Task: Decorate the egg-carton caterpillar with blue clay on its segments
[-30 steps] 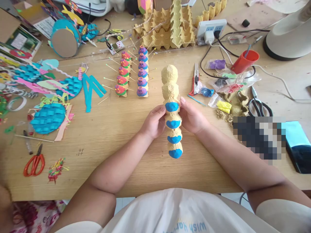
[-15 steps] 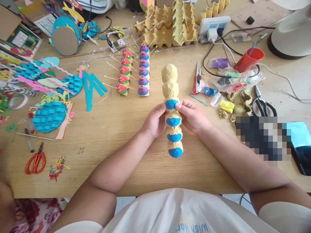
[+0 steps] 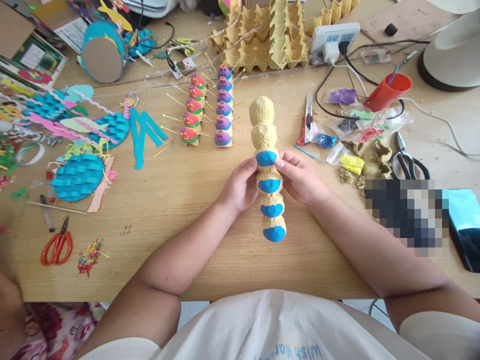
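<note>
Between my two hands is an egg-carton strip (image 3: 263, 135), a row of tan cardboard bumps pointing away from me. Blue clay patches (image 3: 269, 186) cover part of several bumps at the near end; the two far bumps are bare. My left hand (image 3: 243, 184) grips its left edge, thumb beside the third bump from the far end. On the opposite edge, my right hand (image 3: 300, 176) pinches at the same bump, thumb touching the blue patch. The fingers beneath the strip are partly hidden.
Beyond stand finished strips with faces, one red-green (image 3: 193, 106), one purple-blue (image 3: 224, 108). Right are a utility knife (image 3: 308, 120), clay packets (image 3: 351, 163), black scissors (image 3: 408, 162) and a red cup (image 3: 390, 91). Left lie orange scissors (image 3: 57, 246) and blue woven discs (image 3: 78, 176). Egg trays (image 3: 258, 37) sit behind.
The near end of the strip has swung slightly to the right. Both hands keep the same grip, and the whole view has shifted a little.
</note>
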A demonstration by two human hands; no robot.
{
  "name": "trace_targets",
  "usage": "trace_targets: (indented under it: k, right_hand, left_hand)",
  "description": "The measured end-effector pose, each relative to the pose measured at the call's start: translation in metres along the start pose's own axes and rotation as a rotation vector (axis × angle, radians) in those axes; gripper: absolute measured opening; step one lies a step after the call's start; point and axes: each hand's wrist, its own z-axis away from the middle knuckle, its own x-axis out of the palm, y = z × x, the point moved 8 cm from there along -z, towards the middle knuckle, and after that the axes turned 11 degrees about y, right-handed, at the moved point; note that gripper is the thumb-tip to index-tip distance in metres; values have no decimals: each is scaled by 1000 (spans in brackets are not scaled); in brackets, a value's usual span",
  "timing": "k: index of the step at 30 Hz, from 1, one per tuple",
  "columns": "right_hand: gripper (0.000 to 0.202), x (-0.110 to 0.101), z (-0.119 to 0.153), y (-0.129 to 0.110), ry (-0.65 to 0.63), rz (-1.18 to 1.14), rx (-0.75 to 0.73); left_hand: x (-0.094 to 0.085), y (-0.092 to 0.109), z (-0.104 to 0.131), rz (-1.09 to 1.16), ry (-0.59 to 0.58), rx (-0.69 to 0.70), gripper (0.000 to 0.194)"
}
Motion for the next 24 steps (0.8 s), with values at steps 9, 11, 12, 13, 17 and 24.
trace_targets:
  k: [9, 11, 12, 13, 17, 24]
  right_hand:
    - [68, -5, -2, -1, 58, 70, -29]
    - [67, -5, -2, -1, 45, 74, -30]
    - [67, -5, -2, -1, 37, 74, -29]
    - [67, -5, -2, -1, 27, 76, -29]
    - [65, -4, -2, 0, 8, 91, -41]
    - [65, -5, -3, 1, 6, 73, -54]
  left_hand:
    - [-2, 1, 0, -37, -7, 39, 31]
    - [-2, 1, 1, -42, 11, 28, 32]
    - [-2, 0, 1, -41, 14, 22, 33]
    - [-1, 0, 1, -37, 12, 18, 33]
    - [2, 0, 1, -15, 2, 6, 33]
    - [0, -1, 0, -16, 35, -18, 30]
